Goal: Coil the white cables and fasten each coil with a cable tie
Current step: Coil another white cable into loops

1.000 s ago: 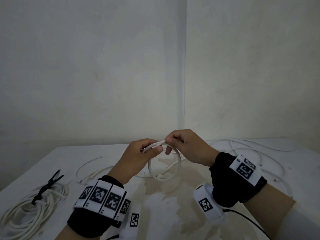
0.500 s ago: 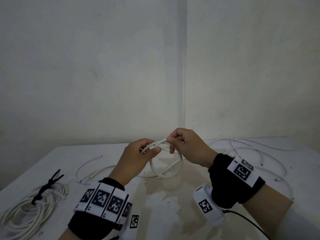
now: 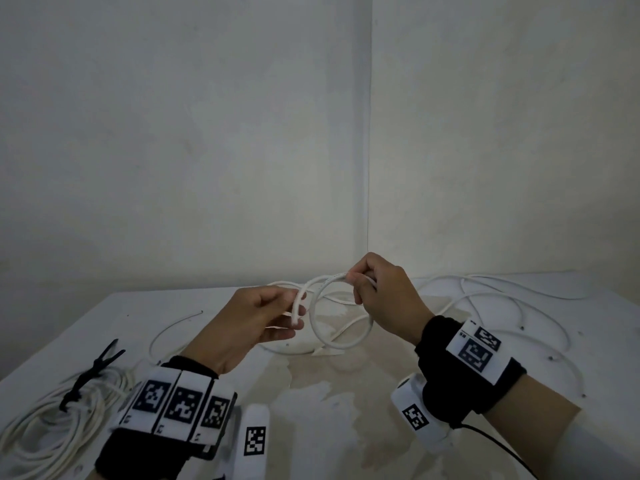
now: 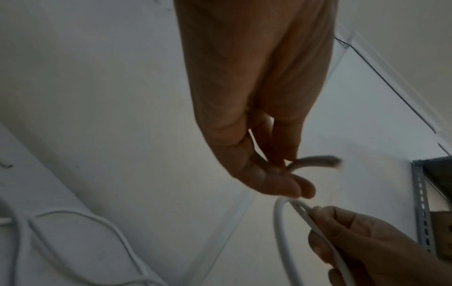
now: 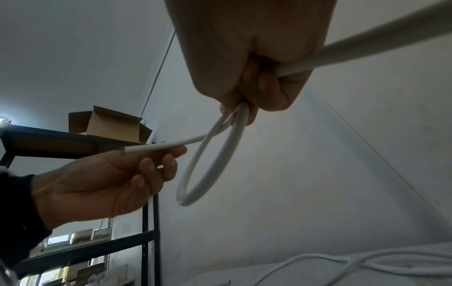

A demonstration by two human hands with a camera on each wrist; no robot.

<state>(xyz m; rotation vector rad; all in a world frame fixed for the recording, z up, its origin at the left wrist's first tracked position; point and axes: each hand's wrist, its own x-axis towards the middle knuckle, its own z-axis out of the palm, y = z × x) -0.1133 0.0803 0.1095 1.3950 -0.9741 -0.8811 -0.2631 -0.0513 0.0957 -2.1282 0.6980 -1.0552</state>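
Observation:
A white cable (image 3: 341,342) forms one small loop held above the white table (image 3: 346,410) in the head view. My right hand (image 3: 356,285) pinches the top of the loop, where the strands cross. To its left, my left hand (image 3: 294,317) holds the cable's free end (image 3: 298,306) between thumb and fingers. The right wrist view shows the loop (image 5: 208,164) hanging below my right hand (image 5: 244,108) and the left hand (image 5: 156,154) gripping the end. The rest of the cable (image 3: 485,299) trails loose over the table's right side. At the near left lies a coil (image 3: 45,427) bound by a black cable tie (image 3: 93,368).
Two walls meet in a corner (image 3: 369,168) just behind the table. A thin white cable strand (image 3: 166,330) curves on the table left of my hands. In the right wrist view a dark metal shelf (image 5: 73,141) carries an open cardboard box (image 5: 107,123).
My hands have moved apart. The left hand drew the cable end left and down, away from the right hand, which rose a little. The loop now hangs from the right hand.

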